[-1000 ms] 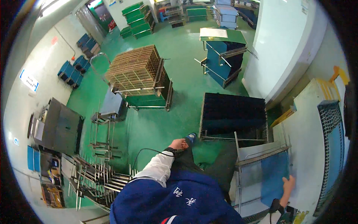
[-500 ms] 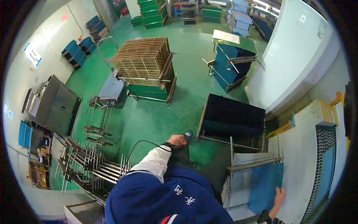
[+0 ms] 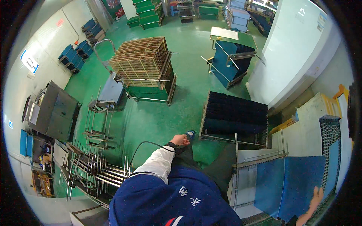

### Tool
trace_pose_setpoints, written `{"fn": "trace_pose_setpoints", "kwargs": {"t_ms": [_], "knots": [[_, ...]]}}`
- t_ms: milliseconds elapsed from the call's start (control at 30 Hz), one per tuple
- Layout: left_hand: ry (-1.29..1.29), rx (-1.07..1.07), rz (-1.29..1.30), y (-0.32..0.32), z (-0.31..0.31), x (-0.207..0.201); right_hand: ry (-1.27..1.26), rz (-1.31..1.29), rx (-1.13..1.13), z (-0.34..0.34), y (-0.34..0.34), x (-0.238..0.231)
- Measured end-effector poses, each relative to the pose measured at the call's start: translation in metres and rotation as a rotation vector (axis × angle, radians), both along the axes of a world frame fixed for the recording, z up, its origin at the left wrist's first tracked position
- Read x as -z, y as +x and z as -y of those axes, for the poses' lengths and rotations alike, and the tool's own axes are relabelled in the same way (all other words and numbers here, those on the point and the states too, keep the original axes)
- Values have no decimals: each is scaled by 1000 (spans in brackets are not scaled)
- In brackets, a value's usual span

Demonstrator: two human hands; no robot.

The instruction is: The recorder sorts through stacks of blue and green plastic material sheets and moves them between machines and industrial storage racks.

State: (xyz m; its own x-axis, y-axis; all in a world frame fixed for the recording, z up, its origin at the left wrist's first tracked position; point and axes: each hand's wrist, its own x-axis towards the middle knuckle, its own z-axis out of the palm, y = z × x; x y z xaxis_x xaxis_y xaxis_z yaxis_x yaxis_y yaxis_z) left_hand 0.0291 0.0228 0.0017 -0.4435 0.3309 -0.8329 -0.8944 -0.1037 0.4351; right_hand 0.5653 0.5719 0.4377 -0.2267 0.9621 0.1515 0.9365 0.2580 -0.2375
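A flat blue panel (image 3: 303, 180) lies at the lower right, reaching sideways out of a metal rack (image 3: 260, 161). A thin upright line divides it from more blue surface (image 3: 268, 184) inside the rack; whether that is the same panel I cannot tell. My right hand (image 3: 316, 197) is closed at the panel's outer right edge, with part of the fingers hidden. My left hand (image 3: 180, 140) hangs in front of my legs, holding nothing, fingers loosely bent. A dark band with a thin black cable circles the left wrist.
Right of the panel runs a white machine (image 3: 307, 128) with a mesh strip (image 3: 329, 137). A rack of dark panels (image 3: 235, 116) stands ahead on the green floor. Metal frames with upright rods (image 3: 94, 169) stand at left. Further off are a loaded brown rack (image 3: 141, 60) and a blue-panelled rack (image 3: 230, 62).
My right hand has moved right, and the blue panel now reaches further out of the rack. The left hand has stayed almost in place. The whole view has shifted slightly.
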Motion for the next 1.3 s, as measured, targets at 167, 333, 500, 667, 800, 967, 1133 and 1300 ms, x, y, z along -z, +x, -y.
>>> {"fn": "trace_pose_setpoints", "kwargs": {"t_ms": [167, 333, 500, 667, 800, 967, 1133, 1300], "knots": [[122, 86, 13, -1, 5, -10, -210, -1051, -9, 68, 11, -40], [217, 167, -49, -6, -4, 17, 580, 141, -90, 21, 132, 27], [149, 177, 75, -11, -6, 13, -163, -1968, 341, 19, 68, 73], [337, 293, -22, -41, 21, 50, -145, -2270, 359, 33, 47, 96], [132, 282, 41, -27, 10, 17, -200, -2208, 357, 32, 57, 126], [244, 291, 190, -46, 31, 30, -297, -2155, 340, 24, 26, 112], [55, 253, 68, -27, 12, 30, -372, -2085, 397, 32, 17, 95], [410, 365, 220, -40, 21, 35, -362, -2126, 368, 16, 10, 100]]}}
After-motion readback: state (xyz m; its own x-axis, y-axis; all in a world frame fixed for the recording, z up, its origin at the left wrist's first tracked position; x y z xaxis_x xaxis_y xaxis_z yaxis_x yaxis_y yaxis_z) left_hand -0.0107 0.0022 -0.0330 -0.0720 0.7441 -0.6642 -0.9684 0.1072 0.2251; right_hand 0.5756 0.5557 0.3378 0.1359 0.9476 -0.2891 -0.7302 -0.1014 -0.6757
